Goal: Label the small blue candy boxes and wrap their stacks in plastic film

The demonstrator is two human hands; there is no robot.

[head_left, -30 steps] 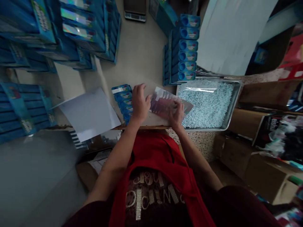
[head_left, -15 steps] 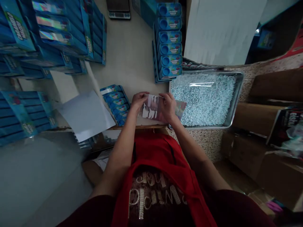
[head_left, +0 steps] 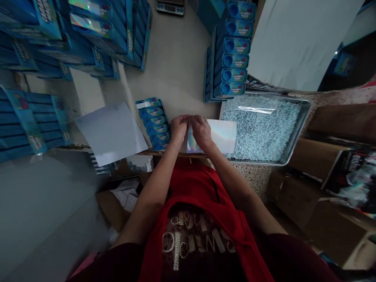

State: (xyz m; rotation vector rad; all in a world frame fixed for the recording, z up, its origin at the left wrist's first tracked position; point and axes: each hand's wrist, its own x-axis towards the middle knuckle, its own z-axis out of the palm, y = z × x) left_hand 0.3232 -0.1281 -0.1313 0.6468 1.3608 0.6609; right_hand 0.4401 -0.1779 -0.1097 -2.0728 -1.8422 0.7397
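My left hand (head_left: 178, 131) pinches the upper left corner of a shiny, iridescent sheet (head_left: 221, 135) at the table's front edge. Close beside it, my right hand (head_left: 201, 134) has its fingertips bent together at the same corner, with the palm over the sheet. Whatever lies between the fingertips is too small to make out. To the right, the sheet reaches over the rim of a metal tray (head_left: 301, 133) full of small pale blue pellets (head_left: 261, 135). Left of my hands lies a display box of blue candy packs (head_left: 155, 123).
White paper (head_left: 113, 133) overhangs the table edge at left. Stacked blue boxes (head_left: 96, 35) crowd the back left, and another blue row (head_left: 235, 60) stands behind the tray. A small scale (head_left: 169, 8) sits at the back. Cardboard boxes (head_left: 343, 125) are piled at right.
The sheet, earlier tilted with dark reflections, now lies flatter and extends farther right. My hands have come together at its left corner. The whole view has shifted, so the surroundings appear farther right.
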